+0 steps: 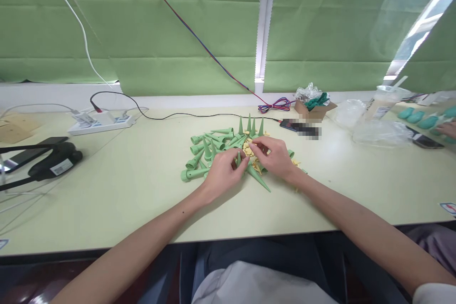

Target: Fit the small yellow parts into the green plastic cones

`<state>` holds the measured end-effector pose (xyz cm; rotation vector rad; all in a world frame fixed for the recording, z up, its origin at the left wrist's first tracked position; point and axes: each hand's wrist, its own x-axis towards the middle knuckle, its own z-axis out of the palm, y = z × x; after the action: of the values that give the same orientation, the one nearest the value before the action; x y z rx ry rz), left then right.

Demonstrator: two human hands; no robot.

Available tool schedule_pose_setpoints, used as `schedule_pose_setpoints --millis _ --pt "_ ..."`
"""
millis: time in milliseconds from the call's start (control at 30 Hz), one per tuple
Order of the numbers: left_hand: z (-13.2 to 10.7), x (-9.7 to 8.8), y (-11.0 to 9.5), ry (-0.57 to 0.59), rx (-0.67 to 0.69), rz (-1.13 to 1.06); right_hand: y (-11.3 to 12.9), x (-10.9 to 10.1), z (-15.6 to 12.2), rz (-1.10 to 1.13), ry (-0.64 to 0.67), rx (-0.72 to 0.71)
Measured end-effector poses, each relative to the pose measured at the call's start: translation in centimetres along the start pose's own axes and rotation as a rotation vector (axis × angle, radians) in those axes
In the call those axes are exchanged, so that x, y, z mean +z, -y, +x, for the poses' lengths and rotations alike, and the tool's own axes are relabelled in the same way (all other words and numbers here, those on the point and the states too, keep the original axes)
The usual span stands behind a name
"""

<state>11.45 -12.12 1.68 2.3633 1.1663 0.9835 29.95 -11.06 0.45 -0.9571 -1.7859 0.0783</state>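
A heap of green plastic cones (210, 147) lies at the middle of the pale table (124, 190), with several small yellow pieces (249, 151) among them. Three cones (251, 126) stand upright at the back of the heap. My left hand (223, 173) is closed around a green cone (238, 158) held point up. My right hand (274, 156) pinches a small yellow piece (253, 144) just beside that cone's tip. One long cone (259, 178) lies on the table below both hands.
A white power strip (101, 122) with cables sits at the back left, a black device (53, 161) on the left edge. A phone (299, 127), a small cardboard box (315, 108), plastic bags (377, 128) and another person's hand (448, 129) are at the right.
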Motion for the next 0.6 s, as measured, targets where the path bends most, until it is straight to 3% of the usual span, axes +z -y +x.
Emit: schedule_pose_setpoints --millis 600 --pt "-0.10 0.16 0.44 0.198 -0.057 0.002 -0.24 0.18 -0.08 0.012 0.028 0.031"
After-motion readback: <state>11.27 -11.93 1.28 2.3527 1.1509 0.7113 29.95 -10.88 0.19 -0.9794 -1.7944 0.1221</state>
